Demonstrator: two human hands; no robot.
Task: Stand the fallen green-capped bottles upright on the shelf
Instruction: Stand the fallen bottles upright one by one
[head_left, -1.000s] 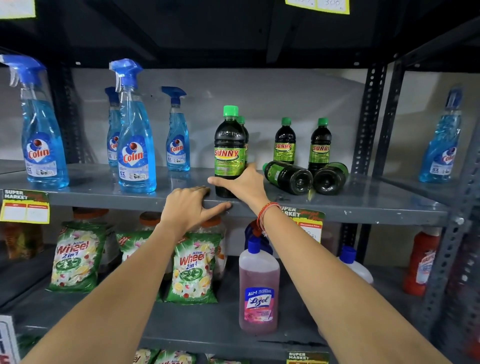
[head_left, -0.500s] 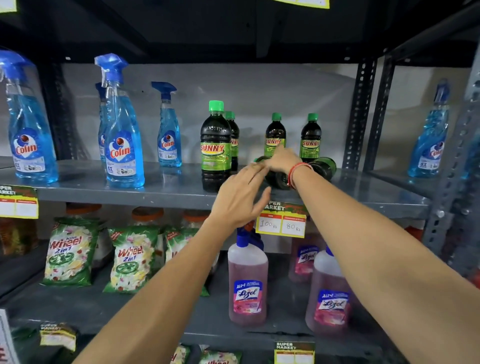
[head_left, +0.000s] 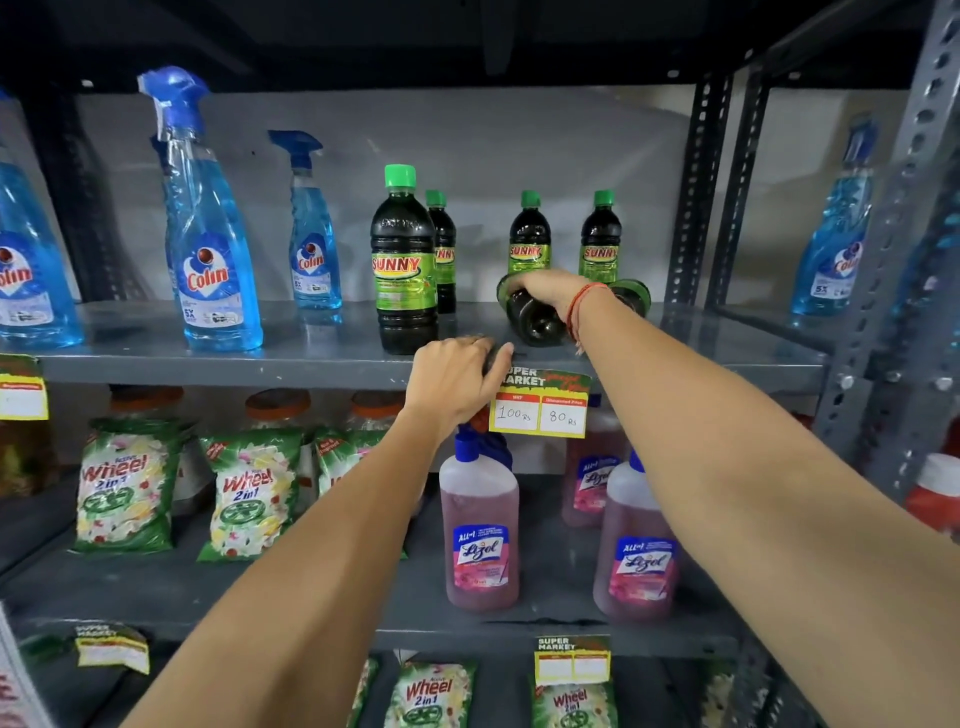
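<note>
Two dark green-capped Sunny bottles lie on their sides on the grey shelf (head_left: 208, 366), bases toward me. My right hand (head_left: 550, 292) is closed over the top of the nearer fallen bottle (head_left: 535, 323). The second fallen bottle (head_left: 632, 295) lies just right of it, partly hidden behind my wrist. One upright bottle (head_left: 402, 265) stands at the front left, another upright bottle (head_left: 444, 254) close behind it. Two more stand at the back (head_left: 529, 234) (head_left: 600, 240). My left hand (head_left: 457, 382) rests with curled fingers on the shelf's front edge.
Blue Colin spray bottles (head_left: 208, 260) fill the left of the same shelf. A price tag (head_left: 540, 410) hangs from the edge beside my left hand. Pink Lizol bottles (head_left: 480, 540) and Wheel packets (head_left: 127, 493) stand below. Perforated steel uprights (head_left: 696, 197) bound the bay on the right.
My right hand left the upright front bottle, moved right and closed on the nearer fallen bottle. My left hand slid right along the shelf edge.
</note>
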